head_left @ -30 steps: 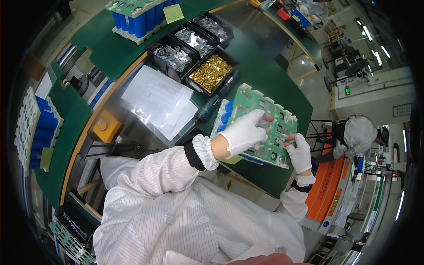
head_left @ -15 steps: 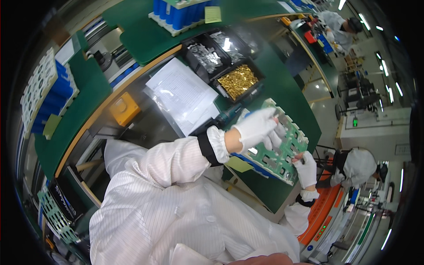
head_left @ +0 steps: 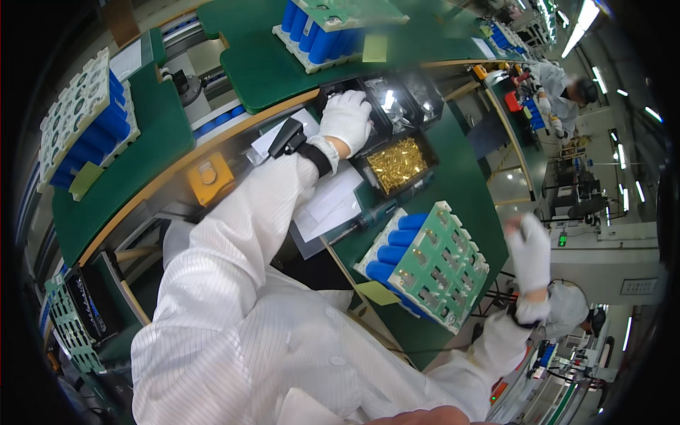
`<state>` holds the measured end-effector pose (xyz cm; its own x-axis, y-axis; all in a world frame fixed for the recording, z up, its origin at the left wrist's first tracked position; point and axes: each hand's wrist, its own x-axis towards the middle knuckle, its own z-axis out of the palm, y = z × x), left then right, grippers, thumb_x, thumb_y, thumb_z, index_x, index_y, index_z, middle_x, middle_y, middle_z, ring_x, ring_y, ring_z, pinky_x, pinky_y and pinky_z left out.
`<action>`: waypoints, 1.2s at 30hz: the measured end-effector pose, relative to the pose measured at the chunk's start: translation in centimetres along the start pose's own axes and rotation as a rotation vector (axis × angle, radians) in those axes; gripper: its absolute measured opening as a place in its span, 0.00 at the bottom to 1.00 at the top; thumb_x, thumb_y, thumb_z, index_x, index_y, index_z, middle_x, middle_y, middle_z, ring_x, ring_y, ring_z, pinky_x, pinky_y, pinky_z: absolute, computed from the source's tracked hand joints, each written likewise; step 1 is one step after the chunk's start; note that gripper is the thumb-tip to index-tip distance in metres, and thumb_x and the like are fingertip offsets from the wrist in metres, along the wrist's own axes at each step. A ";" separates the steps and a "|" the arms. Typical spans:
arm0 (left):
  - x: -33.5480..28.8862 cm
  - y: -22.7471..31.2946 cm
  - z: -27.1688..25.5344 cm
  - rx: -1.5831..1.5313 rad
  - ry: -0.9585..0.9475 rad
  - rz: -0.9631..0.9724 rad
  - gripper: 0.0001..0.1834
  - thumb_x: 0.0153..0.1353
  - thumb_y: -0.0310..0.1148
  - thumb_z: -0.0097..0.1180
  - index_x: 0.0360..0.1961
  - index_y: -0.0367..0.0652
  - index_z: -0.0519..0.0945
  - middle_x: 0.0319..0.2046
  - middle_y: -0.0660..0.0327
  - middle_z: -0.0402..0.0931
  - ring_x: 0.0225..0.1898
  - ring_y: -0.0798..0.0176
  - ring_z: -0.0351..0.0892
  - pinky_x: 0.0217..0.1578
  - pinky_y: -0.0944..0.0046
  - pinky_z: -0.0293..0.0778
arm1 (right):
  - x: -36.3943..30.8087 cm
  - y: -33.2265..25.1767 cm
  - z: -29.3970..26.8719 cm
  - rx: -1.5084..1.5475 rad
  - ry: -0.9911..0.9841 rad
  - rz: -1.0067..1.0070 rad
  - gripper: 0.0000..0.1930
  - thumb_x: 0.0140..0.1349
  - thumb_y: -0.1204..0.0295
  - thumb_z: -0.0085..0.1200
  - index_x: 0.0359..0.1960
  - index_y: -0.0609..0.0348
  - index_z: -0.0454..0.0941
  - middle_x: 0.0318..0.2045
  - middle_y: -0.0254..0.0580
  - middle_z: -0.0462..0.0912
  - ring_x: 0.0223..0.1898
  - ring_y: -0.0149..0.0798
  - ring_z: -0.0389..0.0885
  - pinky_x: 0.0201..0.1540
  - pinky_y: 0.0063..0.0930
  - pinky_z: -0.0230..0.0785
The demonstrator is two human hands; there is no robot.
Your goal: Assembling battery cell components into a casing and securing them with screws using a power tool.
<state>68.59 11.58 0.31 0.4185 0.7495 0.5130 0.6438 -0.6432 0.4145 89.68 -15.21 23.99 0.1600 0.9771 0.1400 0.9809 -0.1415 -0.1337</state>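
Observation:
My left hand (head_left: 346, 119), in a white glove, reaches into the black bin at the far left of the bin group; its fingertips are hidden there. Held up off to the right of the battery pack (head_left: 440, 268) is my right hand (head_left: 530, 251), gloved with bare fingertips, slightly blurred. Its fingers are bent together, and anything in them is too small to make out. The pack has blue cylindrical cells (head_left: 391, 253) beneath a pale green slotted plate, with metal strips in some slots. It stands tilted in view on the green table, touched by neither hand.
A bin of brass-coloured small parts (head_left: 397, 166) and a bin of silver pieces (head_left: 389, 103) adjoin my left hand. A power screwdriver (head_left: 375, 214) lies near the pack. Papers (head_left: 329, 205), a yellow box (head_left: 210, 176) and two more cell packs (head_left: 88, 120) surround the workplace. Other people work farther off.
My left hand has left the pack's top and moved up and left into the bin. My right hand has let go of the pack's edge and risen. The view has shifted slightly.

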 end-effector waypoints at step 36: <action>1.0 0.2 -2.6 -0.142 -0.181 -0.053 0.17 0.53 0.41 0.61 0.42 0.45 0.81 0.44 0.56 0.78 0.48 0.53 0.76 0.49 0.55 0.69 | 26.3 -2.6 11.3 0.659 -0.177 0.255 0.09 0.63 0.73 0.52 0.42 0.63 0.76 0.24 0.34 0.80 0.19 0.22 0.72 0.19 0.16 0.63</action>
<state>67.46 11.74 2.89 0.5031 0.7902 0.3499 0.5767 -0.6085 0.5451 90.06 12.64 16.91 0.2998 0.9453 -0.1283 0.6358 -0.2983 -0.7118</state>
